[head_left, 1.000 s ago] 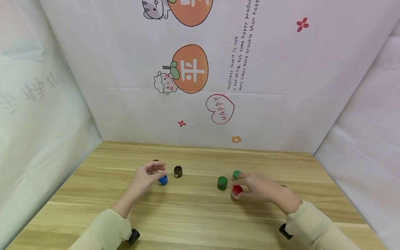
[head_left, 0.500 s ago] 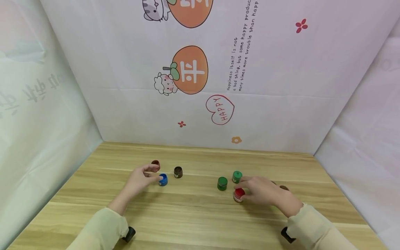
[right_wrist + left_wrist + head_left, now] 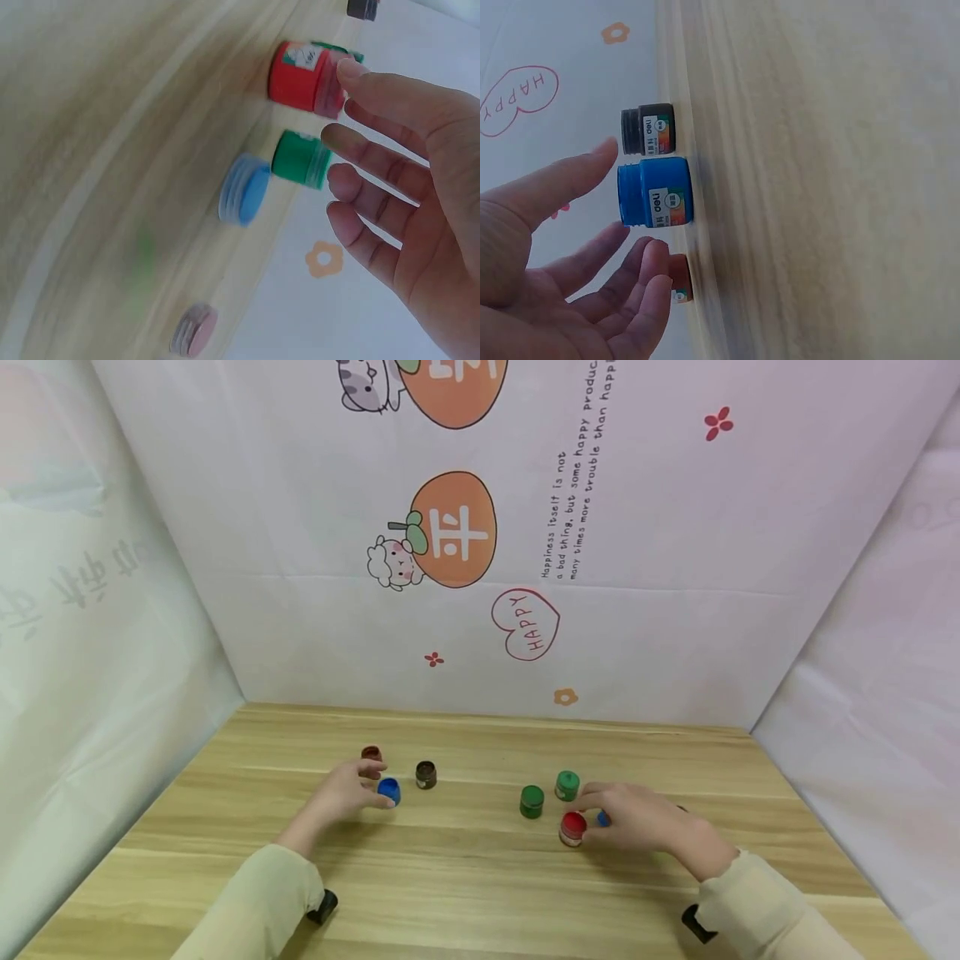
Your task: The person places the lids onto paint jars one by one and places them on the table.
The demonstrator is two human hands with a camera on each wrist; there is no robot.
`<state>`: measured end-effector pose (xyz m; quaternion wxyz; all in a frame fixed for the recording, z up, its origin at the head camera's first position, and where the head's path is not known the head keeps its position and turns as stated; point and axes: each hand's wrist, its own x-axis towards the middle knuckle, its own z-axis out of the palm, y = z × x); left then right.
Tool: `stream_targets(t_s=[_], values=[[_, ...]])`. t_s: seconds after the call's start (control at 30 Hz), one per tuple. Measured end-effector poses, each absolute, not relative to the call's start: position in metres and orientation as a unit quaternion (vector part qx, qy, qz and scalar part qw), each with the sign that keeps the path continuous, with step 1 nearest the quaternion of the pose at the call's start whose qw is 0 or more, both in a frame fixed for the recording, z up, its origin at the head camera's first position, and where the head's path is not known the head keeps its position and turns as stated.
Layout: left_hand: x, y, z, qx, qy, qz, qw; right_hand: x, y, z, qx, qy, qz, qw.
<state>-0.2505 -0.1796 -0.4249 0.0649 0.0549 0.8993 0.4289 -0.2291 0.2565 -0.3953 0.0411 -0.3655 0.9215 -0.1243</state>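
Left hand [image 3: 341,792], left of centre in the head view: fingers loosely bent and parted, gripping nothing. Blue jar [image 3: 388,791] stood upright between thumb and fingers, with visible gaps in the left wrist view; its threaded neck was bare. Right hand [image 3: 633,817], lower right of centre: fingers relaxed and spread, no grip seen. Red jar [image 3: 573,829], lidded and upright, sat just left of the fingertips; the thumb tip overlapped its lid in the right wrist view, contact could not be told.

Farther out: brown jar [image 3: 371,754] above the blue jar, dark jar [image 3: 425,774] to its right. Green jar [image 3: 532,802] and lighter green jar [image 3: 567,786] stood above the red jar. Blue lid [image 3: 244,191] lay at centre of the right wrist view, pinkish lid [image 3: 195,330] at its bottom. All rested on the wood-grain tabletop [image 3: 450,877].
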Motion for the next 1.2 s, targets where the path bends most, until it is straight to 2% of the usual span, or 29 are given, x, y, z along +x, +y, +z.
stream_targets(t_s=[0.23,0.5,0.83,1.2], values=[[-0.256,-0.174,-0.427,0.066,0.923,0.372,0.074,-0.232,0.27,-0.391,-0.354,0.922,-0.152,0.035],[-0.259,-0.171,-0.429,0.072,0.94,0.328,0.062,-0.233,0.281,-0.397,-0.316,0.936,-0.146,0.056],[-0.262,-0.172,-0.431,0.063,0.938,0.337,0.051,-0.235,0.282,-0.407,-0.292,0.94,-0.155,0.083],[-0.257,-0.166,-0.422,0.063,0.933,0.349,0.057,-0.239,0.279,-0.413,-0.296,0.943,-0.135,0.07]])
